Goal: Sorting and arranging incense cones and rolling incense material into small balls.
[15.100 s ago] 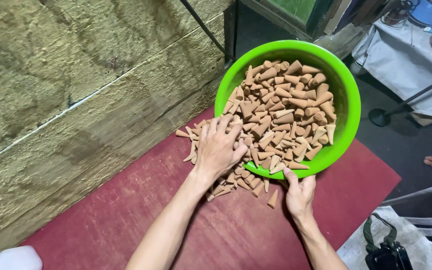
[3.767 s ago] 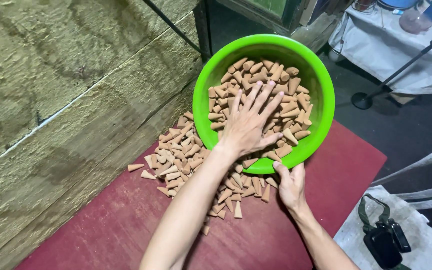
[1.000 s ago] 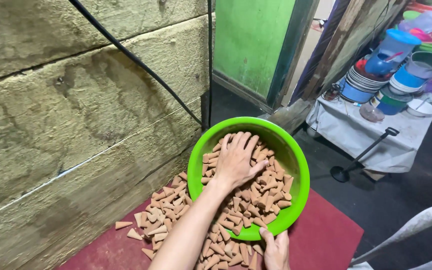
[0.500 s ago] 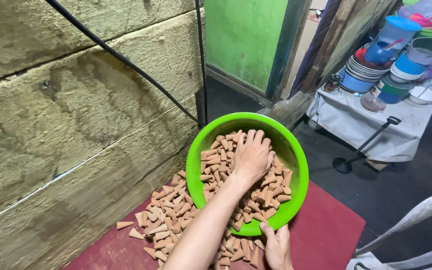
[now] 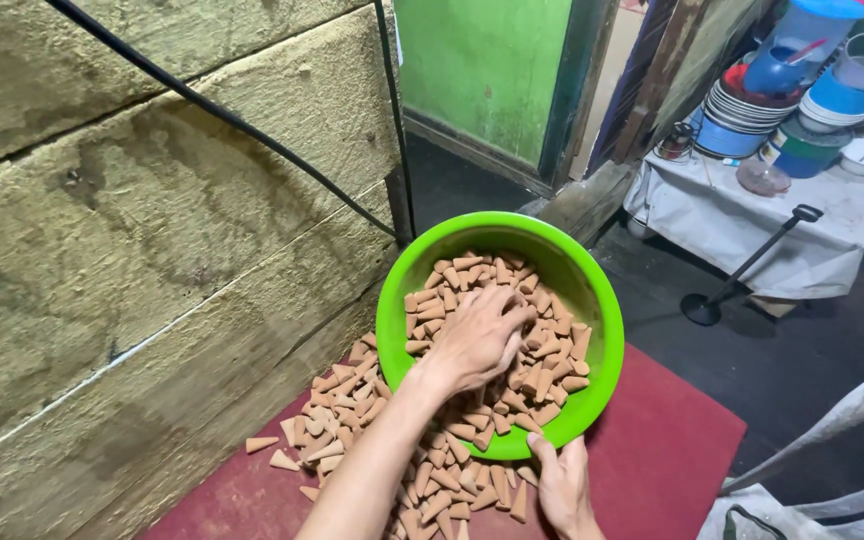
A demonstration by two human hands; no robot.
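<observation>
Red cloth covers the desk (image 5: 672, 450), strewn with brown cones (image 5: 342, 410). Nearest, the right hand (image 5: 564, 490) grips the green bowl (image 5: 592, 300) by its rim; the left hand (image 5: 477, 340), fingers curled, rakes cones inside it. Beyond, stacked dishes (image 5: 752, 100).

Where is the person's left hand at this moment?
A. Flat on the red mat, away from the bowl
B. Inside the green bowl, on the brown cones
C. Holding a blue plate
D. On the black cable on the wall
B: the left hand lies among the brown cones inside the tilted green bowl, while the right hand grips its lower rim.
</observation>
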